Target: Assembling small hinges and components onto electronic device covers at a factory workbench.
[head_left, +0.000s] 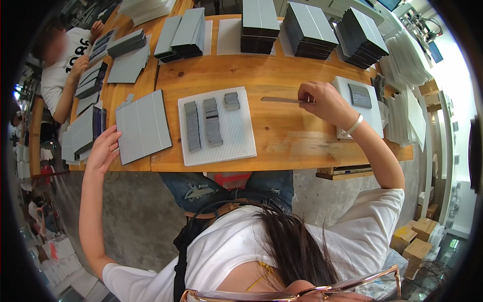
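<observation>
My left hand (104, 149) rests with stretched fingers against the left edge of a flat grey square stack (144, 127) with thin pale lines and dark sides. Whether it grips the stack cannot be told. Over the right part of the table, my right hand (322, 103) pinches one end of a thin brownish-grey strip (279, 99). Between the hands, a white ribbed board (240, 136) carries two long rows of thin grey strips, a left row (192, 127) and a middle row (213, 123), plus a short pile (232, 101).
Tall stacks of grey sheets (259, 25) line the table's back. A white pad (370, 121) with a small dark grey block (360, 96) lies at the right, by white foam sheets (406, 121). More stacks (83, 132) and a co-worker (68, 55) are at the left.
</observation>
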Demonstrator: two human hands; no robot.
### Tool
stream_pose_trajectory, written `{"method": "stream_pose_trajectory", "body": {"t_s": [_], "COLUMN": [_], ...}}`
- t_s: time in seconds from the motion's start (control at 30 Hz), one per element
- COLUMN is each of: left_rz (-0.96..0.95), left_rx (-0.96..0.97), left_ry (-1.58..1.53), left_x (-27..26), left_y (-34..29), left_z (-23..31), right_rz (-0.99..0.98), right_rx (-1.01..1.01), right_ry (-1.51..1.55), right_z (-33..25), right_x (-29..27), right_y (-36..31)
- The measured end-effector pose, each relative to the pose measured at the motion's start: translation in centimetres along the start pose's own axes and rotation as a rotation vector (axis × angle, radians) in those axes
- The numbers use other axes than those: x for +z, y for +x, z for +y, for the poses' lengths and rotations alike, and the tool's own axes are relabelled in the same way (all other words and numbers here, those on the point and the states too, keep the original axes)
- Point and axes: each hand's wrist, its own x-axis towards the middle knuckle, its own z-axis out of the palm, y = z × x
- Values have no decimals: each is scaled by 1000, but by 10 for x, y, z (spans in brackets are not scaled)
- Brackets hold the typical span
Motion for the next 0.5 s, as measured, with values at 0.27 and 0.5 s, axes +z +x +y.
{"method": "stream_pose_trajectory", "body": {"t_s": [0.27,0.5], "left_rz": [7,-13], "left_rx": [9,7], "left_ry": [0,-6], "left_x": [4,4], "left_y": [-3,-2], "left_z": [2,1], "right_rz": [-6,-36], "right_rx": [-55,51], "right_ry": [-76,17], "right_z": [22,24], "right_x": [10,7], "right_y": [17,25]}}
